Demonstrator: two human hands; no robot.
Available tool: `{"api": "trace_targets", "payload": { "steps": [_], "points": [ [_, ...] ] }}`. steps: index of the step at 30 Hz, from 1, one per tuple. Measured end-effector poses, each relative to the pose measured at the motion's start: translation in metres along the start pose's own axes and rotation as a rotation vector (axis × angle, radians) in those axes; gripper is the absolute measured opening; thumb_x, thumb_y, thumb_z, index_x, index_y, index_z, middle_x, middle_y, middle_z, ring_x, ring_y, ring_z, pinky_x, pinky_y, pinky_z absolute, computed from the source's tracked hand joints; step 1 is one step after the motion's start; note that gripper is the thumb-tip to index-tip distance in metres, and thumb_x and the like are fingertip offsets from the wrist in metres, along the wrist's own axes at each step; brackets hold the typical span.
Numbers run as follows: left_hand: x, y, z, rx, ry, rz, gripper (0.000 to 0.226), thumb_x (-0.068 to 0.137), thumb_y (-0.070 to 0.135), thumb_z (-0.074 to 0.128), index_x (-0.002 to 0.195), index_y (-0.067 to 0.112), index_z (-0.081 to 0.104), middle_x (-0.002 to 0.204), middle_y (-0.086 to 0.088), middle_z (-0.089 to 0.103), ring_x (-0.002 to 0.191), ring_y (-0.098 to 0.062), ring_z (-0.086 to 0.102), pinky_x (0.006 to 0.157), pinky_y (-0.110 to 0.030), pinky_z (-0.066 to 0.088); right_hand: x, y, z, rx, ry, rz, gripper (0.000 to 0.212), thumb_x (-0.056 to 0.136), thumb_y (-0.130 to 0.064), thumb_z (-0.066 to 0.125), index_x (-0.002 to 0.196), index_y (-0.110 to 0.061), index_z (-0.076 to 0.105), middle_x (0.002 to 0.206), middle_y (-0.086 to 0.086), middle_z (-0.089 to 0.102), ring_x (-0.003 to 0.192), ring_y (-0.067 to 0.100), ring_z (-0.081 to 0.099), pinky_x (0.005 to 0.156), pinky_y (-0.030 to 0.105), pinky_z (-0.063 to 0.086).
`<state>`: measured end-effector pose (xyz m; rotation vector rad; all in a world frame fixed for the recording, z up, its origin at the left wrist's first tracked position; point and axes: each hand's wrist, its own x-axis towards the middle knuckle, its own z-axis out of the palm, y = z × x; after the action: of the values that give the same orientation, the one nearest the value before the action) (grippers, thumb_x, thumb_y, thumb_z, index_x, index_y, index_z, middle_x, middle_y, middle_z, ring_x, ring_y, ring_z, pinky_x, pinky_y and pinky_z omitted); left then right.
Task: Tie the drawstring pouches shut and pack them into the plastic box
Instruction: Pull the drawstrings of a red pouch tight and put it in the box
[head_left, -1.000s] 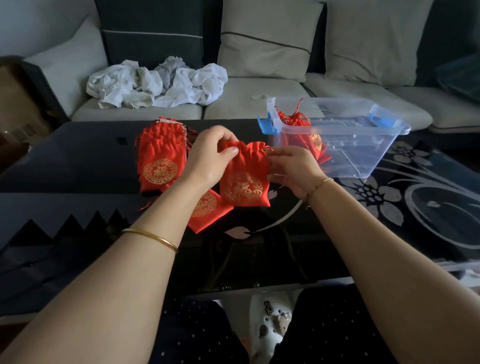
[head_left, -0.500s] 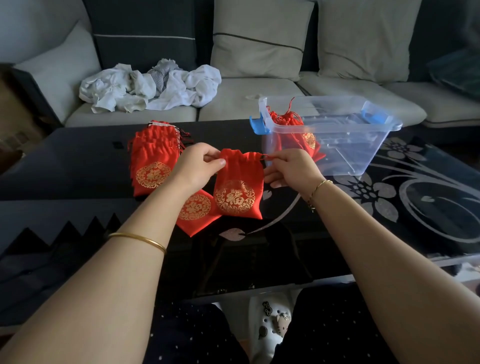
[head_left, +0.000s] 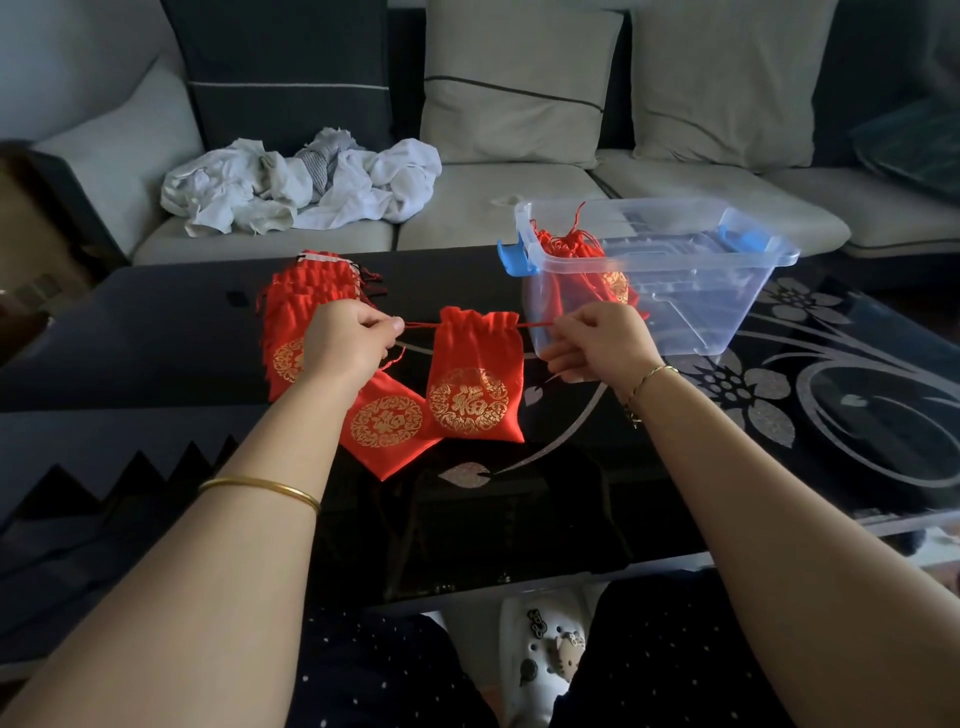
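Note:
A red drawstring pouch (head_left: 475, 384) with a gold emblem hangs between my hands above the dark table, its mouth gathered. My left hand (head_left: 345, 343) pinches the left cord and my right hand (head_left: 602, 343) pinches the right cord, both cords stretched taut sideways. Another red pouch (head_left: 387, 428) lies flat on the table under it. A stack of several red pouches (head_left: 301, 306) lies behind my left hand. The clear plastic box (head_left: 675, 306) with blue latches stands to the right, with tied red pouches (head_left: 571, 254) in its left end.
The glass table (head_left: 779, 415) has a silver flower pattern and its front edge runs near my knees. Behind it is a sofa (head_left: 519, 218) with cushions and a heap of white cloth (head_left: 301, 182). A white shoe (head_left: 545, 660) shows below the table.
My hands have moved apart from the pouch's mouth, drawing the cords out to both sides. The pouch's mouth has gathered tighter.

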<state>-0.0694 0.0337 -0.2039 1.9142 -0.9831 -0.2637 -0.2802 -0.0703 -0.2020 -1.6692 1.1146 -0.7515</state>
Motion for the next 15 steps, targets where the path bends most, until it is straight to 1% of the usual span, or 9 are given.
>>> {"api": "trace_targets", "payload": {
  "steps": [1,3,5,6,8,10,11,13,15],
  "points": [
    [0.000,0.000,-0.001,0.033,0.019,0.014,0.021,0.091,0.020,0.059,0.093,0.003,0.071,0.082,-0.009,0.066,0.075,-0.020,0.059,0.076,-0.038,0.052,0.000,0.001,-0.001,-0.022,0.019,0.001,0.021,0.096,-0.019,0.050,0.083,-0.007,0.060,0.074,0.008,0.065,0.057,0.014,0.059,0.049,0.018,0.052],
    [-0.001,0.002,-0.002,0.098,0.043,0.049,0.029,0.094,0.025,0.054,0.085,0.003,0.070,0.076,-0.005,0.064,0.071,-0.019,0.058,0.066,-0.031,0.046,0.004,0.002,-0.002,-0.016,0.074,0.024,0.028,0.096,-0.025,0.050,0.074,-0.011,0.062,0.066,0.002,0.058,0.053,0.011,0.050,0.047,0.018,0.048],
    [-0.003,0.006,-0.002,0.109,0.036,0.017,0.038,0.097,0.031,0.048,0.074,0.006,0.067,0.067,-0.001,0.058,0.061,-0.015,0.052,0.056,-0.026,0.038,0.009,0.001,-0.001,0.135,0.096,0.126,0.033,0.095,-0.030,0.051,0.069,-0.014,0.063,0.062,-0.001,0.051,0.050,0.009,0.041,0.045,0.018,0.039],
    [-0.002,0.007,-0.001,0.067,0.022,-0.046,0.041,0.097,0.033,0.046,0.070,0.008,0.065,0.064,0.000,0.055,0.056,-0.013,0.049,0.053,-0.025,0.036,0.010,0.001,-0.001,0.259,0.076,0.203,0.034,0.094,-0.031,0.052,0.067,-0.016,0.063,0.062,-0.002,0.049,0.050,0.009,0.038,0.046,0.018,0.035],
    [0.001,0.011,-0.001,-0.213,-0.030,-0.288,0.042,0.096,0.035,0.047,0.066,0.011,0.062,0.055,0.002,0.049,0.044,-0.009,0.039,0.048,-0.022,0.031,0.012,0.001,-0.003,0.513,-0.007,0.372,0.035,0.095,-0.031,0.051,0.064,-0.019,0.060,0.059,-0.005,0.045,0.051,0.006,0.035,0.052,0.017,0.029],
    [0.002,0.017,-0.005,-0.682,-0.095,-0.581,0.043,0.096,0.034,0.048,0.059,0.015,0.058,0.042,0.007,0.042,0.032,-0.005,0.030,0.042,-0.017,0.025,0.014,0.001,-0.007,0.739,-0.031,0.498,0.037,0.094,-0.028,0.048,0.059,-0.021,0.055,0.051,-0.009,0.040,0.050,0.005,0.033,0.055,0.016,0.028],
    [0.002,0.018,-0.006,-0.889,-0.095,-0.671,0.047,0.097,0.031,0.045,0.052,0.018,0.055,0.037,0.009,0.037,0.027,-0.004,0.026,0.039,-0.015,0.022,0.016,0.001,-0.010,0.842,-0.001,0.543,0.038,0.094,-0.025,0.046,0.056,-0.021,0.053,0.048,-0.009,0.038,0.049,0.005,0.032,0.055,0.016,0.027],
    [0.001,0.020,-0.006,-1.144,-0.066,-0.716,0.052,0.098,0.024,0.039,0.047,0.021,0.049,0.031,0.009,0.031,0.021,-0.006,0.023,0.032,-0.013,0.018,0.018,0.000,-0.012,0.990,0.081,0.590,0.041,0.094,-0.024,0.044,0.053,-0.021,0.049,0.046,-0.009,0.035,0.047,0.005,0.029,0.054,0.015,0.026],
    [0.000,0.024,-0.003,-1.244,-0.042,-0.681,0.054,0.099,0.023,0.035,0.046,0.022,0.048,0.030,0.009,0.030,0.021,-0.007,0.023,0.030,-0.013,0.017,0.019,-0.001,-0.009,1.037,0.152,0.567,0.040,0.094,-0.024,0.044,0.055,-0.021,0.049,0.046,-0.009,0.035,0.045,0.005,0.029,0.049,0.014,0.027]
  ]
}}
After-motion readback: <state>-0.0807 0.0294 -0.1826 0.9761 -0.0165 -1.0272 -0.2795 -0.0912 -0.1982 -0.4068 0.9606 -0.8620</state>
